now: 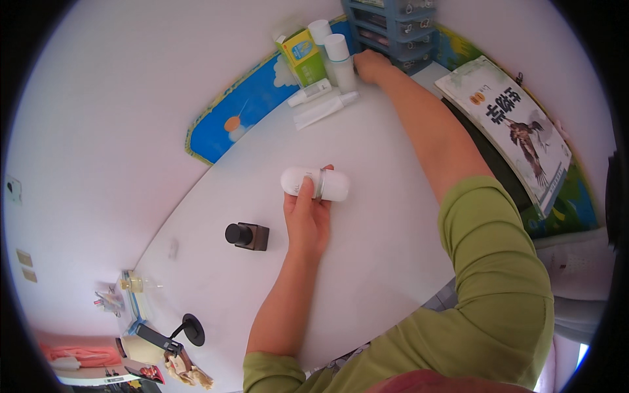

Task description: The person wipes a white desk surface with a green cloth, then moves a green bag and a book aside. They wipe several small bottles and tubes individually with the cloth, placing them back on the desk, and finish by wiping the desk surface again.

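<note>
A white rounded bottle with a silvery band lies sideways in my left hand, the thumb across its printed side. My right hand reaches to the back of the white table, beside a tall white-capped bottle and in front of the blue drawer unit; its fingertips are hidden, so any hold is unclear. Another white-capped bottle and a green and yellow box stand there. Two white tubes lie before them. A dark square bottle with a black round cap is left of my left forearm.
The blue drawer unit stands at the back. A book with a bird on its cover lies at the right. A phone on a black stand, a doll and a small glass bottle are at the lower left.
</note>
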Tool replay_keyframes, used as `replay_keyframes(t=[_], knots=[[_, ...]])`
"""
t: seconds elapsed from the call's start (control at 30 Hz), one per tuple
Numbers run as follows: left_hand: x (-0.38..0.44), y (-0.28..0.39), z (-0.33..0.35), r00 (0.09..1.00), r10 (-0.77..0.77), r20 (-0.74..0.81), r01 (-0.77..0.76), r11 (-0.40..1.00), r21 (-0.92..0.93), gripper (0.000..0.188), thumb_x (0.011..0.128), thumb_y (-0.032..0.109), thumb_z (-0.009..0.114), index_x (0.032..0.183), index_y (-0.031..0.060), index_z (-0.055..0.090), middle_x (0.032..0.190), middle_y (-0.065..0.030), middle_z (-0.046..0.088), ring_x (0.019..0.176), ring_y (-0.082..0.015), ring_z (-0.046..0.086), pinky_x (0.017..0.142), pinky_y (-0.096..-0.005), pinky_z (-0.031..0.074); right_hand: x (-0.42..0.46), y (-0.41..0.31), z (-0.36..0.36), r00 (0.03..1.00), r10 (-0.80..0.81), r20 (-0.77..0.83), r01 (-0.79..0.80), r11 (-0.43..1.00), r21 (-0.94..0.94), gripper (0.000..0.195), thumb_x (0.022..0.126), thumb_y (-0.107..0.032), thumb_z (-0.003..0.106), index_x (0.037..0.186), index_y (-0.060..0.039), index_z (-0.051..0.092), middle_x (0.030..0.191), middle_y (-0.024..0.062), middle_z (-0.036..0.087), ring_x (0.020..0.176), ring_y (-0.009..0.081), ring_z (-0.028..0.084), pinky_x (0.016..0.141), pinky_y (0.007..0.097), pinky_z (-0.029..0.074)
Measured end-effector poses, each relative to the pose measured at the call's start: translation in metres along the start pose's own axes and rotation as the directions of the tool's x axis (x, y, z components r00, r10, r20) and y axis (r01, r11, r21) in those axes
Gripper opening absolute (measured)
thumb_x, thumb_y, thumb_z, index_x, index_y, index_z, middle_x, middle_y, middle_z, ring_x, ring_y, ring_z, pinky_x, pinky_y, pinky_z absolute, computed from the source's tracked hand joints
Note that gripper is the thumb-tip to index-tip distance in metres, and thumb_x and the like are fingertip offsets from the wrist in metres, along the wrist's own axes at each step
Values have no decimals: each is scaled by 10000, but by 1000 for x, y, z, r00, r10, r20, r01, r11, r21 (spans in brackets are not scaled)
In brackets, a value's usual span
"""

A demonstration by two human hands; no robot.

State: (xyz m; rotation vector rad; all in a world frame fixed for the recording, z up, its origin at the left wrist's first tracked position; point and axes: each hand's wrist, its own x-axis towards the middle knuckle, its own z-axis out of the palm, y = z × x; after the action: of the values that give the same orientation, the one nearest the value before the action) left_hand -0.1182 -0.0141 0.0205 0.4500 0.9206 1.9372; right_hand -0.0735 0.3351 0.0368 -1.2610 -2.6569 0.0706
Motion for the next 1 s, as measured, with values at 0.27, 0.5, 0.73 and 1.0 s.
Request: replay_keyframes(t=[0.27, 0.5, 0.73, 1.0], knots=[[-1, -3, -2, 999, 29, 28, -29, 1000, 0, 343, 959, 190, 544, 1236, 44, 402, 1193, -104, 504, 1205, -281, 500, 998, -404, 446, -61, 2, 0, 996, 34, -79, -26, 994, 105, 217, 829, -66, 535, 978, -17, 685, 1056, 226, 648, 1010, 371, 628, 847, 442, 519], [4, -4, -5, 999, 25, 33, -26, 1000, 8, 323, 966, 153, 525, 1243, 41, 404, 1212, -114, 509, 1194, -288, 516, 997, -418, 446, -37, 0, 26, 875, 332, -354, -170, 893, 417, 180, 835, -77, 556, 927, -43, 707, 1019, 241, 642, 968, 390, 632, 830, 440, 525], [3, -3, -4, 1000, -16, -15, 16, 1000, -11, 309, 970, 184, 521, 1228, 51, 414, 1221, -104, 499, 1218, -300, 493, 1015, -428, 431, 42, 3, 53, 864, 111, -491, 6, 973, 231, 194, 872, -138, 536, 954, -60, 693, 986, 236, 640, 928, 393, 637, 800, 451, 535], [0, 3, -5, 999, -30, -24, 30, 999, 21, 338, 959, 215, 542, 1227, 60, 406, 1213, -99, 500, 1219, -289, 486, 1020, -445, 418, 57, -4, 21, 996, -90, -9, 91, 990, 108, 297, 845, -210, 573, 1047, -20, 679, 1131, 194, 643, 1031, 359, 630, 854, 436, 527]])
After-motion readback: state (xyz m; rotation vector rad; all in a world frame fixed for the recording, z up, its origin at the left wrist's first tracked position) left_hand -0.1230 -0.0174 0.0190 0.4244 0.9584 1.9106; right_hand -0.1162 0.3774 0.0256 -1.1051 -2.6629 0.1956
